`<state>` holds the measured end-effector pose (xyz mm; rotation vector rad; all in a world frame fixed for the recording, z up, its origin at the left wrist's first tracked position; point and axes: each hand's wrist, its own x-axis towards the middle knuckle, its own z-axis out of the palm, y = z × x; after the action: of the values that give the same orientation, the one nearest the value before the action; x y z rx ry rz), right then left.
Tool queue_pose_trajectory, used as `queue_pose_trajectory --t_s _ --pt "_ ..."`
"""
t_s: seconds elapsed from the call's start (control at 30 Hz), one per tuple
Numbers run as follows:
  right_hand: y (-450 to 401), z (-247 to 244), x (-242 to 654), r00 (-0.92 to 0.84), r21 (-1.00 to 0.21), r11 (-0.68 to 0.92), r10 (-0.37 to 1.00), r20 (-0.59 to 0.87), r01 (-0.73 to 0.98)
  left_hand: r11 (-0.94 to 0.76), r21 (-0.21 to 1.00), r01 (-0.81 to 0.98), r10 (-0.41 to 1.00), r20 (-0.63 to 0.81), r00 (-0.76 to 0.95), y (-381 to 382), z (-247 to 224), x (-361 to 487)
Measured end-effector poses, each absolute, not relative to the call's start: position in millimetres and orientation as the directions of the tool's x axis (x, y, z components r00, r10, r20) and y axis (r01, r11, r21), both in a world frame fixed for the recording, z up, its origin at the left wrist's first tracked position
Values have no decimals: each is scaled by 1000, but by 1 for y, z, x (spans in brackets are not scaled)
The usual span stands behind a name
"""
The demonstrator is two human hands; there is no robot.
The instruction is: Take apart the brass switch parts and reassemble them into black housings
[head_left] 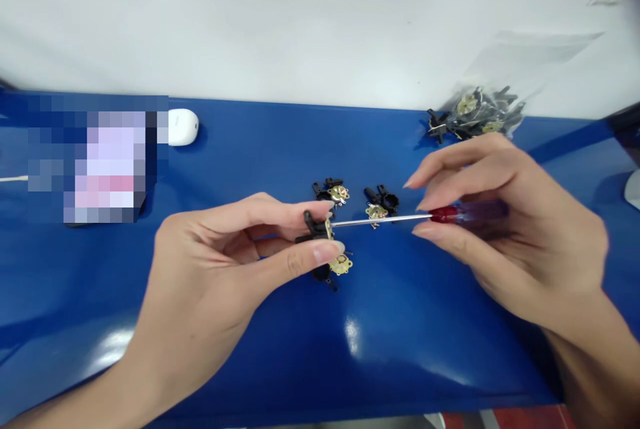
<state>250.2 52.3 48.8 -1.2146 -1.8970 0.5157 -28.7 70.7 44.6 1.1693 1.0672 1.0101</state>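
Between the thumb and fingers of my left hand (240, 249) is a small black plastic part with a brass-coloured plate (315, 225), held on edge above the table. My right hand (505, 215) grips a screwdriver (443, 215) by its red and clear purple handle. Its thin metal shaft points left, and the tip meets the plate side of the held part. Below my left fingertips lies another black part with a gold plate (341, 263), partly covered by the hand. Two similar sets, one behind (338, 193) and one beneath the shaft (376, 212), rest on the blue surface.
A clear plastic bag of black and brass parts (480, 112) lies at the back right against the white wall (350, 35). On the left of the blue table (280, 362) are a blurred-out phone-like object (110, 162) and a white rounded case (183, 127).
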Motion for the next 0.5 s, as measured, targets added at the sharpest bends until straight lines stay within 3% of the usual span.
queue_pose_trajectory --t_s 0.13,0.23,0.4,0.5 --pt "53 47 248 -199 -617 522 833 516 588 124 992 -29 966 -113 234 71 46 -26" --pt "54 46 250 -218 -577 506 841 495 641 149 989 -4 955 -143 260 70 44 -27" --pt "54 52 253 -240 -657 436 897 371 614 153 988 -26 959 -142 246 70 41 -28" --pt "53 52 251 -201 -674 435 895 399 597 151 988 -37 961 -138 240 71 39 -28"
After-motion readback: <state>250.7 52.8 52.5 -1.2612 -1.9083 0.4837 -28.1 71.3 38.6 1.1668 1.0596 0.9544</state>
